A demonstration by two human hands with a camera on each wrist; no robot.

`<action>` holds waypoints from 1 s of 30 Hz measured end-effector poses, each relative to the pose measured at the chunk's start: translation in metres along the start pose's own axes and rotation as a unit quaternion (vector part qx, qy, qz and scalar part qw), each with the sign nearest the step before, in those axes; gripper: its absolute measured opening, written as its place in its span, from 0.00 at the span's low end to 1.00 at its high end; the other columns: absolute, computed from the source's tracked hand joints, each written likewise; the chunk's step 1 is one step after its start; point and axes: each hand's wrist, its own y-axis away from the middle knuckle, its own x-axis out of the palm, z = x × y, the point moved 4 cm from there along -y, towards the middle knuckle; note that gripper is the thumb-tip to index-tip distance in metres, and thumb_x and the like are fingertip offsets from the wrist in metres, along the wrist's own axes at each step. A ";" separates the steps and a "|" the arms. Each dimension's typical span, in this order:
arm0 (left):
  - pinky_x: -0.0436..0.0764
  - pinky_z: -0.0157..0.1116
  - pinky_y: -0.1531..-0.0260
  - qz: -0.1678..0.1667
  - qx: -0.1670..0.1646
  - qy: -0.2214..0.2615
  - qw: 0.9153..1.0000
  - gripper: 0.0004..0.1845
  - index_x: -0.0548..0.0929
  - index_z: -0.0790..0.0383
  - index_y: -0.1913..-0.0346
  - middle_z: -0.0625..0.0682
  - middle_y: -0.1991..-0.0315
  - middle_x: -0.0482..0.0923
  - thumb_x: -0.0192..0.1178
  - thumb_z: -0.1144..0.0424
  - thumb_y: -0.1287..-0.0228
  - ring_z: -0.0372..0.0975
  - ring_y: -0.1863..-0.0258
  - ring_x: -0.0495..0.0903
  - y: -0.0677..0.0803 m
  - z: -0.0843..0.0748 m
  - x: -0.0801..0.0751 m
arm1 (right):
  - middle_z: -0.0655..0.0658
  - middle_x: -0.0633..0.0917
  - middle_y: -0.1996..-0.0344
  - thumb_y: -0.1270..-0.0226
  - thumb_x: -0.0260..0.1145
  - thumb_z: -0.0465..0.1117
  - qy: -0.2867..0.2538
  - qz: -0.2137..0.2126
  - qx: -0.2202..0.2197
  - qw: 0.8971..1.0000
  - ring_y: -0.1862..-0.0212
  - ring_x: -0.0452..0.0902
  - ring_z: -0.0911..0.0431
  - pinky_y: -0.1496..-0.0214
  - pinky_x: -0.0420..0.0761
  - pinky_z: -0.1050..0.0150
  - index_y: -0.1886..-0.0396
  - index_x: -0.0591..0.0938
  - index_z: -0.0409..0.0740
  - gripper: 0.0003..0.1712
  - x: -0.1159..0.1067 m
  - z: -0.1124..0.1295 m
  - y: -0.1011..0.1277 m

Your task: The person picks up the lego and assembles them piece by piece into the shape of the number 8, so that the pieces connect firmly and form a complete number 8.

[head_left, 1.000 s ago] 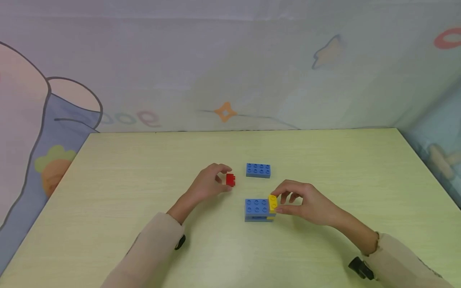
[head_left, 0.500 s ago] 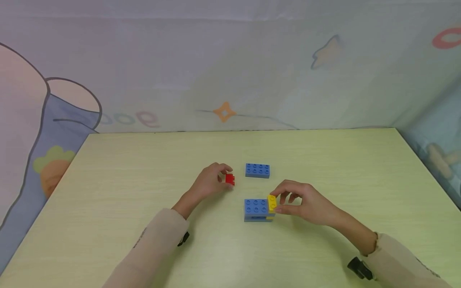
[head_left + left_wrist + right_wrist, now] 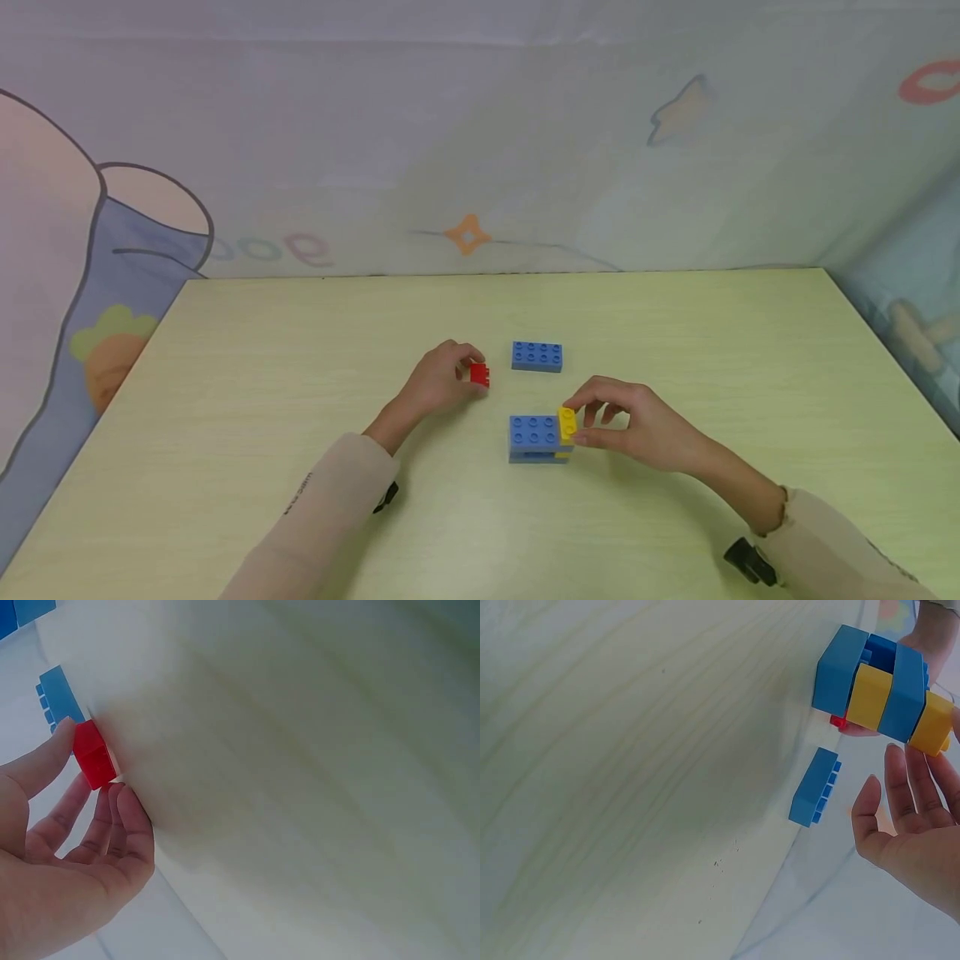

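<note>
While my hands work on the table (image 3: 225,350), stock runs from largest to smallest: one stack of blue and yellow bricks (image 3: 537,439), near centre; one loose blue brick (image 3: 537,356), just behind it; one yellow brick (image 3: 567,423) at the stack's top right end, pinched by my right hand (image 3: 637,423); one small red brick (image 3: 480,374), pinched by my left hand (image 3: 438,383). Step in hand, I judge: seating the yellow. Next calls for pressing it down square

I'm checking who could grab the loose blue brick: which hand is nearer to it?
Left. The left hand, pinching the red brick, sits just beside the blue brick; the right hand is farther, at the stack.
</note>
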 end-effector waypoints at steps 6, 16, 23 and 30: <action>0.73 0.38 0.62 0.001 0.001 -0.010 1.000 0.18 0.78 0.63 0.53 0.54 0.62 0.73 0.67 0.64 0.48 0.44 0.62 0.72 -0.001 0.000 0.001 | 0.51 0.80 0.63 0.47 0.69 0.34 0.001 -0.002 -0.004 1.000 0.65 0.75 0.57 0.63 0.76 0.64 0.58 0.79 0.42 0.15 0.000 0.000 0.000; 0.74 0.38 0.62 0.000 -0.009 0.002 1.000 0.18 0.79 0.62 0.54 0.53 0.63 0.74 0.68 0.65 0.49 0.44 0.63 0.72 0.000 0.000 0.003 | 0.51 0.80 0.64 0.47 0.69 0.34 -0.001 -0.003 -0.005 1.000 0.65 0.75 0.58 0.63 0.76 0.65 0.58 0.79 0.42 0.15 0.000 0.001 0.000; 0.74 0.34 0.67 -0.012 -0.013 0.060 0.998 0.17 0.78 0.62 0.55 0.51 0.62 0.76 0.67 0.66 0.48 0.42 0.64 0.73 0.012 -0.007 -0.004 | 0.51 0.80 0.64 0.47 0.69 0.34 -0.002 -0.002 -0.009 1.000 0.65 0.75 0.56 0.63 0.76 0.65 0.58 0.79 0.41 0.15 0.001 0.001 0.000; 0.75 0.33 0.74 -0.028 -0.002 0.137 0.990 0.16 0.77 0.61 0.55 0.49 0.61 0.77 0.66 0.67 0.48 0.40 0.65 0.75 0.036 -0.026 -0.020 | 0.51 0.79 0.63 0.47 0.69 0.35 0.001 0.003 0.010 1.000 0.64 0.75 0.56 0.62 0.77 0.63 0.57 0.79 0.42 0.16 0.001 0.000 -0.001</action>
